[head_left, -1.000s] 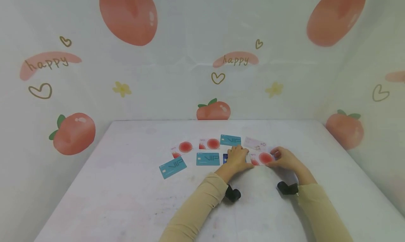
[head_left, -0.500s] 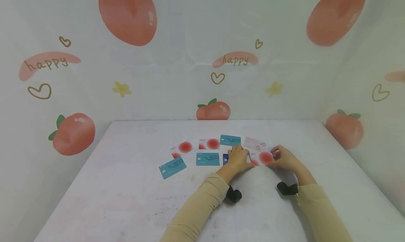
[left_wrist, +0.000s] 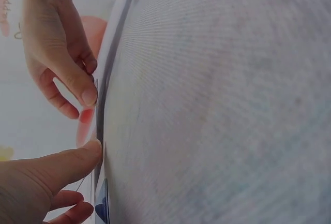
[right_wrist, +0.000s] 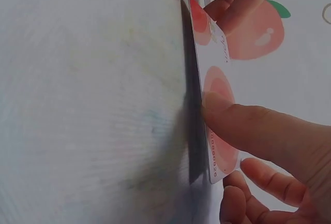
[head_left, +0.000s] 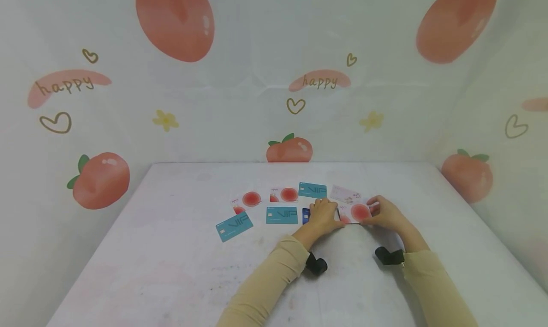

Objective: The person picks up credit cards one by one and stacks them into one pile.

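Note:
Both hands are at a white card [head_left: 354, 213] printed with a red circle. My right hand [head_left: 387, 217] pinches its right end, the thumb on the near long edge and the fingers behind. At the left end, my left hand [head_left: 323, 215] holds the card, its thumb at the near corner. A dark shadow shows under the card's near edge in the right wrist view, and the card [right_wrist: 220, 63] tilts slightly there. Under the left hand lies a dark blue card [head_left: 306, 216], mostly hidden. A pale patterned card [head_left: 345, 194] lies just behind the red-circle card.
Left of the hands lie teal VIP cards [head_left: 281, 215] and two more red-circle cards [head_left: 284, 194], spread flat on the white table [head_left: 171, 279]. Another teal card [head_left: 312, 190] lies behind the left hand. Patterned sheeting stands at the table's back and sides.
A dark line now shows along the near edge of the red-circle card, which has risen slightly from the table. Both hands have stayed almost in place.

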`<state>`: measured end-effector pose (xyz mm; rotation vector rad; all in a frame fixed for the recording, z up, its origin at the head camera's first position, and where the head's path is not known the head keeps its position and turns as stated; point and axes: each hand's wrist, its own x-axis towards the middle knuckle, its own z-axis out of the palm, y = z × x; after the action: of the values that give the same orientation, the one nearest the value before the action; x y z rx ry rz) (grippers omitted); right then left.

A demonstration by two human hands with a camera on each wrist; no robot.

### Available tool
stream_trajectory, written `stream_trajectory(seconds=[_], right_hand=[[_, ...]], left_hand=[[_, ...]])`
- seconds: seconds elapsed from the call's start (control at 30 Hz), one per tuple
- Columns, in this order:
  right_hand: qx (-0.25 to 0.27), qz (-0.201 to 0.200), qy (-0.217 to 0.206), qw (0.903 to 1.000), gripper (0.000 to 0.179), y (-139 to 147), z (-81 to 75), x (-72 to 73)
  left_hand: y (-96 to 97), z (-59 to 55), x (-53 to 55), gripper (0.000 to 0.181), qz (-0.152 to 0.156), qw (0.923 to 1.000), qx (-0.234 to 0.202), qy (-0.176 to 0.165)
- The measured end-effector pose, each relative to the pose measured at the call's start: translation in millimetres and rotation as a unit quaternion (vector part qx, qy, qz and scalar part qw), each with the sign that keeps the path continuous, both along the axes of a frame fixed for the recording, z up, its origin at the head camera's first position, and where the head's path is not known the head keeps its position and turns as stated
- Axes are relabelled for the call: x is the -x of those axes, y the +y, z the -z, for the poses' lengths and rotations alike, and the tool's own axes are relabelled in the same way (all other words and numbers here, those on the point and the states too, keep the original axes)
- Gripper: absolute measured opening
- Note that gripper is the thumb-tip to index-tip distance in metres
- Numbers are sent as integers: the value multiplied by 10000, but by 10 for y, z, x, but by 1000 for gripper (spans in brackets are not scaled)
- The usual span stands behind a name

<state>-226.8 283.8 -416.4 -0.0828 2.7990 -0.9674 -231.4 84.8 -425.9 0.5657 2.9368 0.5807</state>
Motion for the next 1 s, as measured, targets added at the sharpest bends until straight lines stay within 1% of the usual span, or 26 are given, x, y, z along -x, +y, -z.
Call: stream_trajectory(seconds=[0.1, 0.17, 0.27, 0.37, 0.47, 0.6, 0.73, 0.83, 1.0], right_hand=[[88, -48, 95, 9999, 60, -16, -20, -7], [117, -56, 122, 9998, 60, -36, -42, -13], [138, -46, 172, 9997, 61, -75, -84, -27], [186, -54, 261, 9995, 61, -118, -112, -41], [216, -53, 307, 9993, 60, -157, -128, -51], [234, -43, 290, 9993, 59, -211, -151, -65], [269, -79, 311, 9991, 60, -266, -175, -82], [351, -175, 422, 9983, 61, -299, -186, -94], [511, -326, 565, 9966, 60, -361, -189, -110]], left_hand=[[-22, -4, -1, 55, -9, 9999, -163, -52], [-40, 0, 4, 56, -24, 9997, -234, -26], [-78, 9, 14, 50, -35, 9993, -381, 47], [-132, 22, 20, 40, 5, 9983, -551, 213], [-181, 27, 17, 32, 16, 9969, -747, 241], [-246, 26, 20, 29, -57, 9935, -1125, 151], [-320, 22, 29, 39, -113, 9878, -1550, 35], [-383, 13, 24, 48, -108, 9829, -1836, -59], [-491, -2, -6, 51, -97, 9761, -2165, -167]])
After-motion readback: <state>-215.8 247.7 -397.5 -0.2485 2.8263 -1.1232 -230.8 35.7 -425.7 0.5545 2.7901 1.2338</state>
